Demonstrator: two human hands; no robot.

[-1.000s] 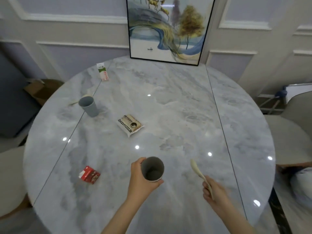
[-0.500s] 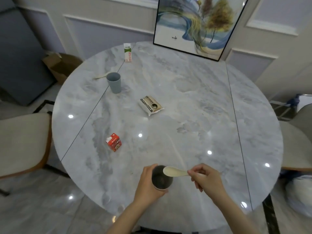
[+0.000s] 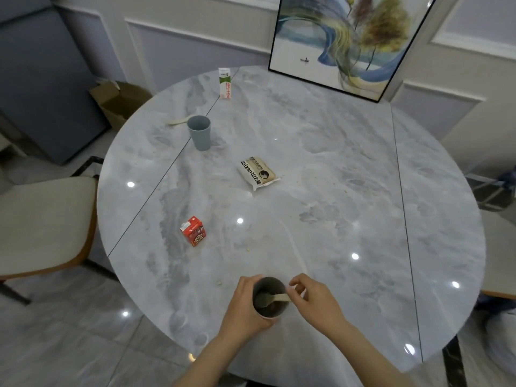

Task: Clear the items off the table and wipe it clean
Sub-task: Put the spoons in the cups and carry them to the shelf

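My left hand point(image 3: 243, 305) grips a grey cup point(image 3: 269, 298) above the near edge of the round marble table point(image 3: 335, 191). My right hand point(image 3: 314, 301) pinches the handle of a beige spoon point(image 3: 275, 298) whose bowl lies inside that cup. On the table stand a second grey-blue cup point(image 3: 199, 132) with another beige spoon point(image 3: 176, 122) lying behind it, a tall milk carton point(image 3: 225, 83), a flat snack packet point(image 3: 258, 172) and a small red carton point(image 3: 193, 231). Crumbs dot the tabletop.
A framed painting point(image 3: 346, 43) leans on the wall at the table's far edge. A cushioned chair point(image 3: 42, 222) stands at the left, another chair point(image 3: 499, 247) at the right. An open cardboard box point(image 3: 120, 101) sits on the floor behind the table.
My right hand brought the spoon from beside the cup over its rim and lowered its bowl into the cup. The view pulled back and turned left.
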